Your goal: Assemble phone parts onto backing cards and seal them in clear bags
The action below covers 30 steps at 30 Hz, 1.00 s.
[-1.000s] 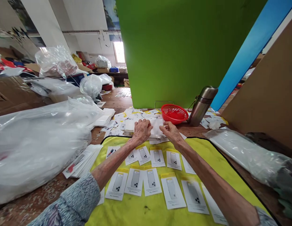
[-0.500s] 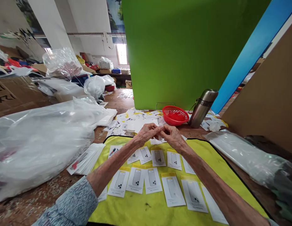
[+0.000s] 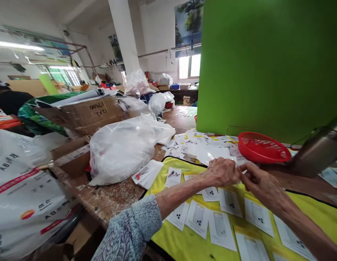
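Two bare hands meet above the far edge of one yellow cloth (image 3: pixel 164 237) on the worktop (image 3: pixel 114 203): the left hand (image 3: pixel 224 172) curls its fingers, the right hand (image 3: pixel 262 179) draws thumb and fingertips in; what either grip holds cannot be told. At least eight phone-pictured cards (image 3: pixel 221 232) lie on the cloth, near the hands. One fanned stack (image 3: pixel 148 173) straddles its left edge, with scuffed wood running toward the worktop's left edge. Beyond the right hand sit one red basket (image 3: pixel 266 156) and one steel flask (image 3: pixel 313 152).

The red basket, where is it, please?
In the head view, the red basket sits right of centre, before the green panel, just left of the flask.
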Each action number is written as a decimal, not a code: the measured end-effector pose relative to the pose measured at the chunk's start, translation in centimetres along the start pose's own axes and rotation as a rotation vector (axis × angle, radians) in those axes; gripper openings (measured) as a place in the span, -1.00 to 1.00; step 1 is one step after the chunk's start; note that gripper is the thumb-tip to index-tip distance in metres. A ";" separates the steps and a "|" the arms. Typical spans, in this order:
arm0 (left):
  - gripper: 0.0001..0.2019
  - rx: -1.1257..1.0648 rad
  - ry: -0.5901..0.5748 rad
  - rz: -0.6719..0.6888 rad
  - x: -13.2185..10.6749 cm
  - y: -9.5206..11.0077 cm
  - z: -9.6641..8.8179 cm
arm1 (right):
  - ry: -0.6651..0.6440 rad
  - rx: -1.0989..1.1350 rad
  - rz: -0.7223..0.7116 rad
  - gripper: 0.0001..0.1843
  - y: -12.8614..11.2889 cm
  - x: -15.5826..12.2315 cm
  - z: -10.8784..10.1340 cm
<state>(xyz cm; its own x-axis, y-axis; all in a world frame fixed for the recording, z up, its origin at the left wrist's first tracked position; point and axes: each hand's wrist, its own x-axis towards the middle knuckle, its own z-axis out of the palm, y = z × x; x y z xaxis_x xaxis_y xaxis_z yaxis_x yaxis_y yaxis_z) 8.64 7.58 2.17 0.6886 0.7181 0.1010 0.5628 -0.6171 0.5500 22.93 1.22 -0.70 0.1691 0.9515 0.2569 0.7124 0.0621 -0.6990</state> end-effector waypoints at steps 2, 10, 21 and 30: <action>-0.73 0.106 0.027 0.010 -0.2 0.2 0.0 | 0.071 -0.094 -0.055 -0.65 -0.4 -0.3 0.2; -0.74 0.215 0.039 0.009 -1.0 0.4 0.7 | 0.304 -0.333 -0.167 -0.86 -1.3 -0.9 1.0; -0.80 -0.006 0.004 -0.009 -0.5 0.8 -0.1 | -0.001 0.126 0.051 -0.89 -0.5 -0.1 -0.5; -0.77 0.022 0.056 -0.185 2.4 -3.4 -1.5 | 0.186 0.690 0.502 -0.64 3.4 0.8 -2.2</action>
<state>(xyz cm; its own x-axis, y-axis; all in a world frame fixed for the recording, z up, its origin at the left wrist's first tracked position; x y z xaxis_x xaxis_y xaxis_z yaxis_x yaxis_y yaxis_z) 7.71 11.89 1.82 0.5459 0.8365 0.0463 0.6878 -0.4790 0.5454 27.03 1.48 -1.43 0.5035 0.8546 -0.1271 -0.0374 -0.1254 -0.9914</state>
